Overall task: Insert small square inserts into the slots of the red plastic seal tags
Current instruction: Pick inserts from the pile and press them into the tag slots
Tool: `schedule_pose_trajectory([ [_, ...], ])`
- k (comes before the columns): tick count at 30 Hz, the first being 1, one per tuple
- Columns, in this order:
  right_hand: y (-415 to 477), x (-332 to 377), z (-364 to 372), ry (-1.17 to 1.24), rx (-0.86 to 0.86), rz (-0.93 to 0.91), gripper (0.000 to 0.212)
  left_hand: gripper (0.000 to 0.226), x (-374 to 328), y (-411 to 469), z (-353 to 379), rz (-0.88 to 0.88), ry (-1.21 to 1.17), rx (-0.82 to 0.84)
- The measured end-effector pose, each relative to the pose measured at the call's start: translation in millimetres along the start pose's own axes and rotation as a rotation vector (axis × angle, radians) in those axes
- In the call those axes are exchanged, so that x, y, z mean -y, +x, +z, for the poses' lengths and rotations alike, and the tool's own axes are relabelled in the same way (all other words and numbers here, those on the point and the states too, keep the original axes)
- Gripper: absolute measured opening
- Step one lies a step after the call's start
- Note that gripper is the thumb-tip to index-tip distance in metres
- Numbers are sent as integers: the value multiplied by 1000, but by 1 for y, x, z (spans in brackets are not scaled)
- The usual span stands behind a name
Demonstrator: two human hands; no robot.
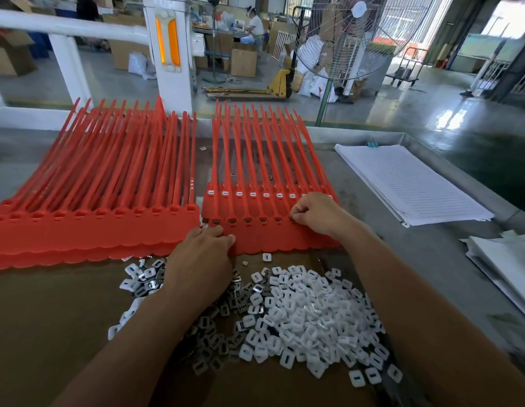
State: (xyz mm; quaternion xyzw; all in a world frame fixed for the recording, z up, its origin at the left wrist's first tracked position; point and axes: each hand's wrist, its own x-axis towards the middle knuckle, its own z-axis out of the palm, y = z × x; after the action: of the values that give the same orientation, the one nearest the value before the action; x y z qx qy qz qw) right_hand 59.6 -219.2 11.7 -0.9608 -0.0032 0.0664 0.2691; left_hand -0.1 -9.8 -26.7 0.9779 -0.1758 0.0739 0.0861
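Insert seating at the front row of the right-hand mat of red plastic seal tags (255,239).

The right hand (317,212) pinches at a slot, presumably on a small white square plastic insert; the left hand (208,245), fingers curled, steadies the mat's edge. The loose inserts (308,315) look light, stiff and easily dropped; grip by the edges. No legible markings.

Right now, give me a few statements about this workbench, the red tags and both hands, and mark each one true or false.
1. The right hand pinches at a slot on the right-hand sheet of red plastic seal tags. True.
2. The heap of small white square inserts lies beyond the tags. False: it lies nearer the person.
3. The left hand rests on the stack of lined paper. False: it presses the tag sheet's near edge.
4. The left-hand stack of red tags is touched by neither hand. True.
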Motion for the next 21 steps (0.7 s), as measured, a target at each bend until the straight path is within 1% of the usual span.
schedule_pose_trajectory([
  [5, 1, 0, 3, -4, -22, 0, 16, 41, 0, -1, 0, 0, 6, 5],
  [10, 2, 0, 4, 74, -95, 28, 29, 42, -3, -2, -3, -26, -25, -8],
  [12, 2, 1, 4, 99, -94, 38, 31, 42, -3, -3, -3, -30, -31, -11],
  [15, 0, 1, 3, 105, -74, 35, 24, 43, -3, -3, -4, -32, -36, -7],
  [18, -1, -1, 2, 105, -73, 21, 12, 43, -4, -3, -5, -45, -48, -1],
  [21, -1, -2, 2, 107, -73, 17, 8, 42, -5, -3, -6, -45, -61, -3],
])
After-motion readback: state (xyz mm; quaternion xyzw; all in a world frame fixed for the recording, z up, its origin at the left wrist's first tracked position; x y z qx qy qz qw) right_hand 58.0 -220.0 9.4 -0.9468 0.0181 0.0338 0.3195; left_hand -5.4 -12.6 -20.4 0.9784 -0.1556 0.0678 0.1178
